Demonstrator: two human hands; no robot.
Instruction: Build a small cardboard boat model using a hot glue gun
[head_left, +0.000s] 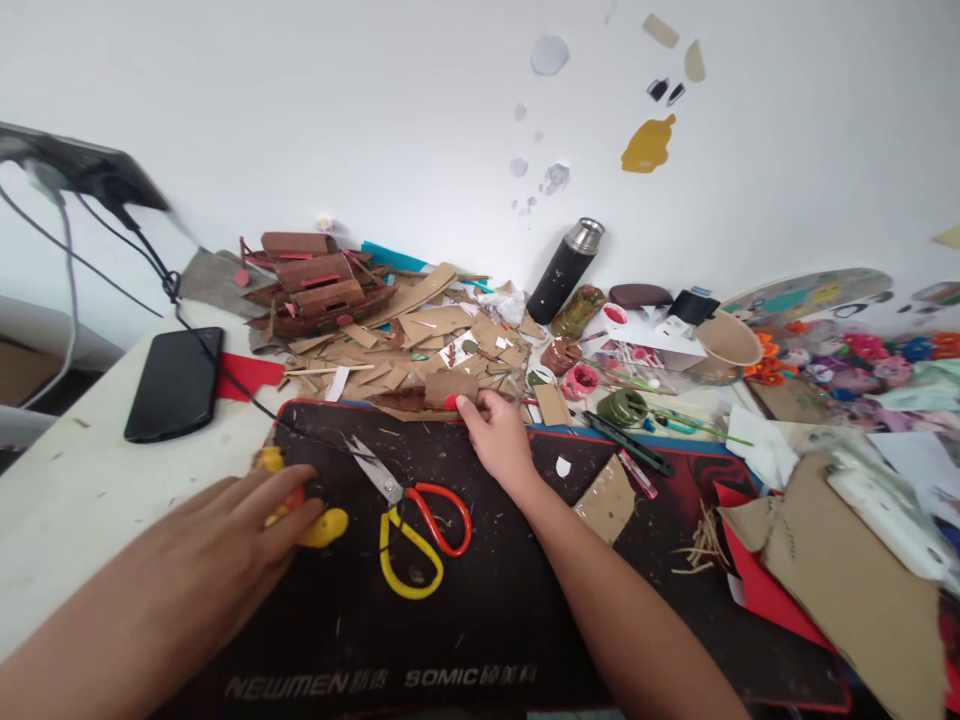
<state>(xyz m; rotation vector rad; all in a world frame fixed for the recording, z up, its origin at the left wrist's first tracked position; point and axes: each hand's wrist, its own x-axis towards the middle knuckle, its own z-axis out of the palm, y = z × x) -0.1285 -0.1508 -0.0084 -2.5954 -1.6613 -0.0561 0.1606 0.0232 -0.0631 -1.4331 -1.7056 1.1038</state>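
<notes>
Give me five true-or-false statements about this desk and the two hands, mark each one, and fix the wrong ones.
1. The scissors have one red handle loop and one yellow. True.
2. The left hand is holding the scissors. False: it holds a blurred yellow-and-red thing; the scissors lie on the dark mat.
3. The right hand touches a small brown model boat. True.
4. The black phone lies to the right of the scissors. False: it lies to their left, beyond the left hand.
5. The black flask has a silver-coloured top. True.
</notes>
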